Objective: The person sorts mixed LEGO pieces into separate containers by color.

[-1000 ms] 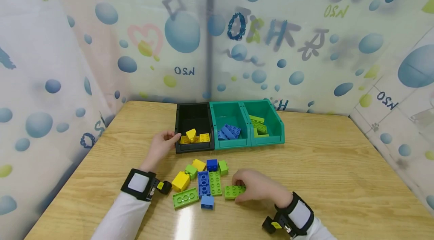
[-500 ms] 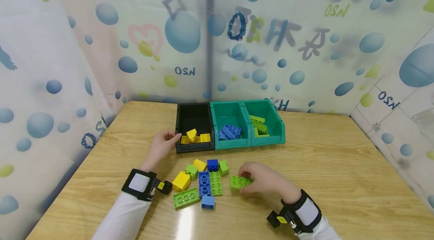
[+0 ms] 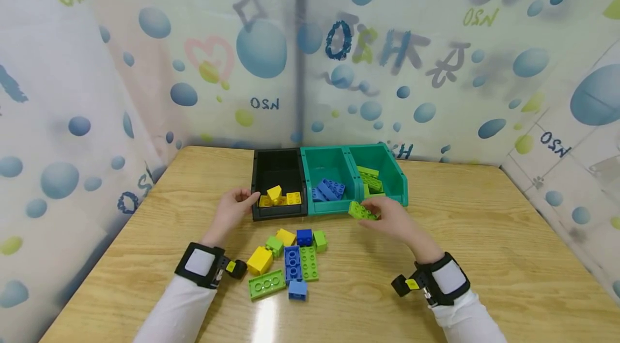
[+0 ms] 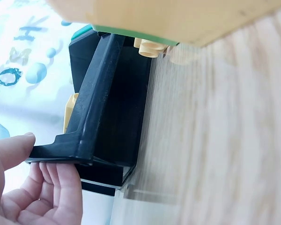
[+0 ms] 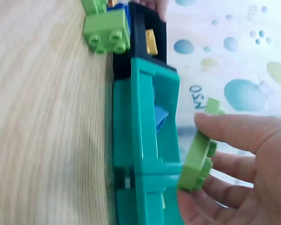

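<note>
My right hand (image 3: 391,217) pinches a lime green building brick (image 3: 361,211) between thumb and fingers, in front of the right teal bin (image 3: 382,201). The right wrist view shows the same green brick (image 5: 196,161) raised beside the teal bins' front walls. With thumb and curled fingers, my left hand (image 3: 231,211) grips the front left edge of the black bin (image 3: 279,214); in the left wrist view the thumb lies on one side of the black rim (image 4: 61,152) and the fingers on the other. Yellow bricks (image 3: 275,195) lie in the black bin.
Blue bricks (image 3: 329,189) lie in the middle teal bin (image 3: 333,207), green bricks (image 3: 370,179) in the right one. Several loose bricks lie in front, including a yellow brick (image 3: 260,260), a blue brick (image 3: 293,264) and a green plate-like brick (image 3: 267,284) on the wooden table (image 3: 484,257).
My right hand has lifted the green brick off the table and carried it away from me, up to the right teal bin's front. The left hand stays on the black bin.
</note>
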A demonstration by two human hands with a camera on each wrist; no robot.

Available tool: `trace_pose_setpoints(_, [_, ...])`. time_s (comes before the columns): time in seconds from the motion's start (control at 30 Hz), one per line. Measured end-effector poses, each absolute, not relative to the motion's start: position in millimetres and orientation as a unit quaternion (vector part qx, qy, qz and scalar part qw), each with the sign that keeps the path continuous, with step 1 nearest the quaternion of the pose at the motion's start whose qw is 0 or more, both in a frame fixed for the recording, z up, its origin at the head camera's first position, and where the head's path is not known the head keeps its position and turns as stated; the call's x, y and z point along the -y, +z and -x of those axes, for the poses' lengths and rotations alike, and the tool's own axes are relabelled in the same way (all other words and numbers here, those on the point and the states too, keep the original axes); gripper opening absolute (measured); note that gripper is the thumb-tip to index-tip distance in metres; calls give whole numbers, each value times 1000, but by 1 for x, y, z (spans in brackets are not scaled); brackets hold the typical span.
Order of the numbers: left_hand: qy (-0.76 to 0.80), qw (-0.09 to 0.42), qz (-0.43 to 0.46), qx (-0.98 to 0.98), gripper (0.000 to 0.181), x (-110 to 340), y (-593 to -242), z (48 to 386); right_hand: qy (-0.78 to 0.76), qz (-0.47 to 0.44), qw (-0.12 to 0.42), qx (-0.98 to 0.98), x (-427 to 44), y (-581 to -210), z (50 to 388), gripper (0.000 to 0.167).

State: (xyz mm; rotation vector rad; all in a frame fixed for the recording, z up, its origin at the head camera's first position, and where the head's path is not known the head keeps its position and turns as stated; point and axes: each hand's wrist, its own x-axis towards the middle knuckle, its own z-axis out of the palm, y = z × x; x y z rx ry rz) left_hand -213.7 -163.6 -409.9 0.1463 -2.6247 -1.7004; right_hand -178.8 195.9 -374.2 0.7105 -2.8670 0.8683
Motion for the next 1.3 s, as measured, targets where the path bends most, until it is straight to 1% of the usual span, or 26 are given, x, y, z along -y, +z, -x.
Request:
trace_pose_setpoints(0.13, [-540, 3, -45, 841, 29, 164, -408, 213, 300, -169, 66, 936, -203, -375, 194, 38])
trace_pose_setpoints(0.27, [-543, 1, -47, 839, 29, 163, -407, 212, 327, -107, 76, 936, -207, -375, 209, 43])
trace_pose_setpoints(0.33, [-544, 1, -49, 838, 29, 163, -407, 212, 331, -90, 81, 936, -208, -374, 215, 46])
trace_pose_setpoints(0.47, [-543, 2, -46, 839, 29, 164, -408, 212, 323, -69, 65, 942, -209, -372, 226, 48])
trace_pose_setpoints(0.6, [-543, 2, -44, 839, 30, 164, -408, 212, 315, -53, 30, 947, -210, -375, 234, 50])
trace_pose_setpoints(0.73, [-545, 4, -43, 837, 29, 164, -408, 213, 309, -41, 29, 950, -210, -382, 239, 50])
trace_pose_setpoints(0.93, [-544, 5, -40, 838, 28, 164, -409, 212, 292, -31, 54, 954, -210, -390, 244, 46])
trace_pose_setpoints(1.0, [-543, 5, -40, 839, 28, 164, -409, 212, 289, -26, 60, 955, -210, -392, 245, 41])
trace_pose_setpoints(1.17, [-542, 3, -43, 839, 29, 164, -409, 213, 282, -22, 73, 956, -209, -396, 247, 23])
trace_pose_setpoints(1.3, [-539, 4, -44, 841, 29, 164, -409, 214, 275, -22, 81, 958, -210, -400, 248, 21])
